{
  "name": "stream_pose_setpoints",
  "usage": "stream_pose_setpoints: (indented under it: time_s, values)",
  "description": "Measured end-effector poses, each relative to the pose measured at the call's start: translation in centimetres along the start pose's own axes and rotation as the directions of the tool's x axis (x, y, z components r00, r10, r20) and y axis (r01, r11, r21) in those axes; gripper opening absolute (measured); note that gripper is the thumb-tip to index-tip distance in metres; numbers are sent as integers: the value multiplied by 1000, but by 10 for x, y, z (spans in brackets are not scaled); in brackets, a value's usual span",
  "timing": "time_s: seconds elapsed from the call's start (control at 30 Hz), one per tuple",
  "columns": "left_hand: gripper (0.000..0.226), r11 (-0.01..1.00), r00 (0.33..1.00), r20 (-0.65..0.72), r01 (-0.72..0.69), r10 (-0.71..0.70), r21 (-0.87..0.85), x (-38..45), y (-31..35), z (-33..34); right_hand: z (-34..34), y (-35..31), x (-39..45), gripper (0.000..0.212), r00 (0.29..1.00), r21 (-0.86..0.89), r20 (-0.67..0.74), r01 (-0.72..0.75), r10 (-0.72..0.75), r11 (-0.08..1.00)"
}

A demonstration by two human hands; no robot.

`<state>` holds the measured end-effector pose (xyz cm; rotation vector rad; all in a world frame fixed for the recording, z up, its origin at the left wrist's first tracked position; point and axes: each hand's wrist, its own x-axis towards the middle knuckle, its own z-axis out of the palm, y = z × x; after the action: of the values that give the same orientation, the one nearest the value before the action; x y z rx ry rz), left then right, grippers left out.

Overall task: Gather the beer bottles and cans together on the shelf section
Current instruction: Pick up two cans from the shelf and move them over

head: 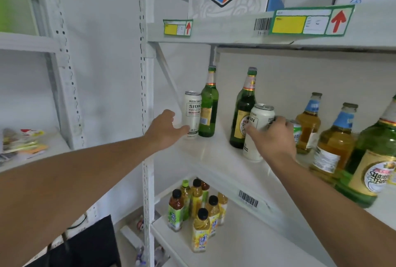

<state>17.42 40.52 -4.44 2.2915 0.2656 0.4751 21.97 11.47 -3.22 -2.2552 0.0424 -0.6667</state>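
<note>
1. Looks like the gathering step is on. The right hand (pixel 273 138) is wrapped around a white beer can (pixel 258 131) on the middle shelf (pixel 214 159), fingers curled round its far side, thumb on the near side. I can't tell if the can is lifted or just sitting on the shelf.

2. The left hand (pixel 166 129) is open, fingers loosely spread, with its fingertips right at the base of the white SIDK can (pixel 192 114). It looks like it's touching but it hasn't closed on it.

3. Where stuff is, going off the SIDK can: a green glass bottle (pixel 209 105) stands right against its right side, both far back in the left corner. The held can is well off to the right, just in front of a darker green bottle (pixel 243 112). Further right again there's a cluster of amber bottles with blue neck labels (pixel 308 120) and a big green one (pixel 372 159) nearest the camera.

4. Next move, I'd guess: close the left hand on the SIDK can and bring the corner pair over toward the right cluster. The green bottle is touching it, so pull gently or it tips.

5. The cans look upright, undented, tabs unopened; the bottles are all capped.
</note>
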Motion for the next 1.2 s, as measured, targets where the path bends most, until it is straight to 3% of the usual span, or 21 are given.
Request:
stream_pose_setpoints:
  time_s: [0.2,0.3,0.4,0.47,0.87,1.0,1.2]
  values:
    - [116,963,997,52,65,-53,-262,49,-2,23,7,-5,-5,84,996,-35,-86,-3,0,999]
    - [101,947,998,70,24,-2,-320,58,-4,35,10,-11,-10,82,993,-51,-117,-2,-4,999]
    - [73,954,1000,16,17,-13,-301,60,-1,37,12,-13,-13,82,993,-28,-117,7,-10,1000]
    - [65,960,1000,0,9,-10,-279,61,-2,36,11,-11,-16,80,995,15,-103,16,-14,1000]
    - [66,980,998,-60,-27,15,-198,10,-1,11,-2,3,-28,50,993,221,-26,116,-113,968]
    - [59,982,998,-59,-25,15,-186,-14,7,7,-12,10,-35,67,992,290,-17,127,-127,949]
    - [56,975,997,-12,-72,71,-212,-49,21,13,-43,22,-56,74,995,325,-2,97,-102,941]
